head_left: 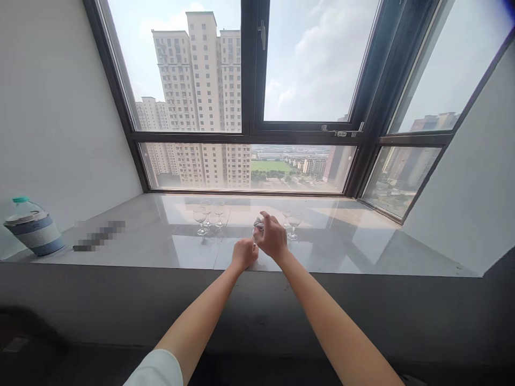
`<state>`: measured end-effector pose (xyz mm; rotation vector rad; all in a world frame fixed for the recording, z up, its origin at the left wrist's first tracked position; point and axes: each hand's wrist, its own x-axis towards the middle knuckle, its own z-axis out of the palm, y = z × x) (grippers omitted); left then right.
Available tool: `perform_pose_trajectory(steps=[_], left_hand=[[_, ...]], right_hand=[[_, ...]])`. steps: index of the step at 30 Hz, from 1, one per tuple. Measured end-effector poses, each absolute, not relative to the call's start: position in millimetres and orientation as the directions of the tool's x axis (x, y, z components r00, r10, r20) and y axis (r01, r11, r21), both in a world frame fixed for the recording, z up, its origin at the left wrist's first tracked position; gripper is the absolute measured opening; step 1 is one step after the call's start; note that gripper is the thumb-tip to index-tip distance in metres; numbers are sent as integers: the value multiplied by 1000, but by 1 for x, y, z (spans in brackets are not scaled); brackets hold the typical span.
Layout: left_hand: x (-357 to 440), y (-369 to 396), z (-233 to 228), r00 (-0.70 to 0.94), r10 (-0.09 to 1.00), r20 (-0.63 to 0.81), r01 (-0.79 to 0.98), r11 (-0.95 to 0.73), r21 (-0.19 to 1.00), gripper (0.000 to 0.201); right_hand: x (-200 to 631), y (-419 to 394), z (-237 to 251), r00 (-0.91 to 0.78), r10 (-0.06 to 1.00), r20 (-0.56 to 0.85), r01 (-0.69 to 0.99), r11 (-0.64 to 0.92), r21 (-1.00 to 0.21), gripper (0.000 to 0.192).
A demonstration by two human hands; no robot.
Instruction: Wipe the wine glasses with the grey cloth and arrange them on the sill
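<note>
Both my hands meet over the front of a glossy grey window sill (132,241). My left hand (244,253) is closed low down, apparently on a glass stem that is mostly hidden. My right hand (272,236) is closed on a small pale cloth (258,223) pressed at the top of that hidden glass. Three small clear stemmed glasses (206,215) stand together just left of my hands. Two more stemmed glasses (292,221) stand just right of my right hand.
A large plastic water bottle (32,228) with a blue-and-white label lies at the sill's far left. A blurred dark strip (98,236) lies beside it. Behind the sill is a black-framed window (249,128). White walls close in both sides. A dark ledge (257,305) runs below the sill.
</note>
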<state>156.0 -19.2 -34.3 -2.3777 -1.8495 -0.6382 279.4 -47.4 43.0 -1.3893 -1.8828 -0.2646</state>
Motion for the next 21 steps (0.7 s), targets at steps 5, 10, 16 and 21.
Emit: perform_pose_trajectory(steps=[5,10,16,21], left_hand=[[154,-19,-35,187,918,349,937,-274,218,23],[153,-20,-36,190,919,345,934,-278,226,23],[152,-20,-37,191,920,341,933,-278,228,25],[152,-20,-36,185,924,336,938,-268,221,24]], right_hand=[[277,-51,48,-174,777,604,893,383,-236,58],[277,-53,57,-239,827,509,900,386,-204,64],[279,-52,72,-307,855,418,893,410,-185,75],[277,-52,77,-336,871,359,886,422,-193,81]])
